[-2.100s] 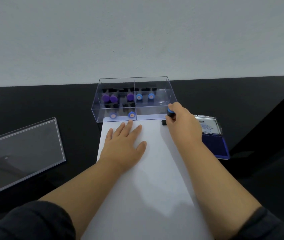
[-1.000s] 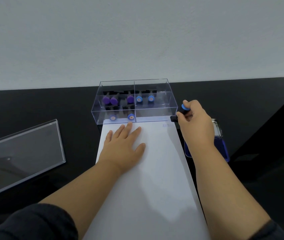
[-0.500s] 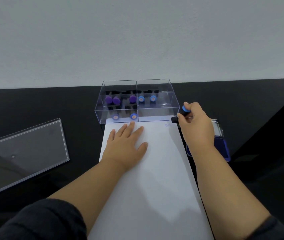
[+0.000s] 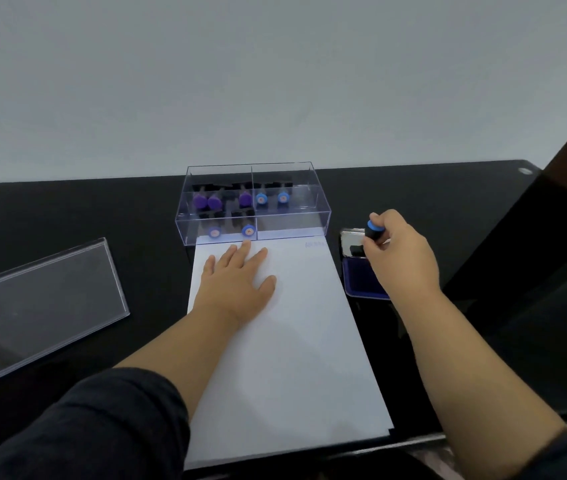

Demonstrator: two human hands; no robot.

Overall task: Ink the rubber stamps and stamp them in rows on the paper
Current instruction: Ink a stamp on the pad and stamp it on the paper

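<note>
A faint blue stamp mark (image 4: 315, 244) at the far right corner of the paper (image 4: 292, 341) is too small and pale to read. The right hand (image 4: 401, 258) hides most of the blue-topped stamp (image 4: 374, 231) and part of the ink pad (image 4: 361, 277); whether the stamp's face touches the pad cannot be told. Labels on the stamps in the clear box (image 4: 252, 202) are illegible. The clear lid (image 4: 40, 306) runs off the left edge, and both sleeves run off the bottom.
</note>
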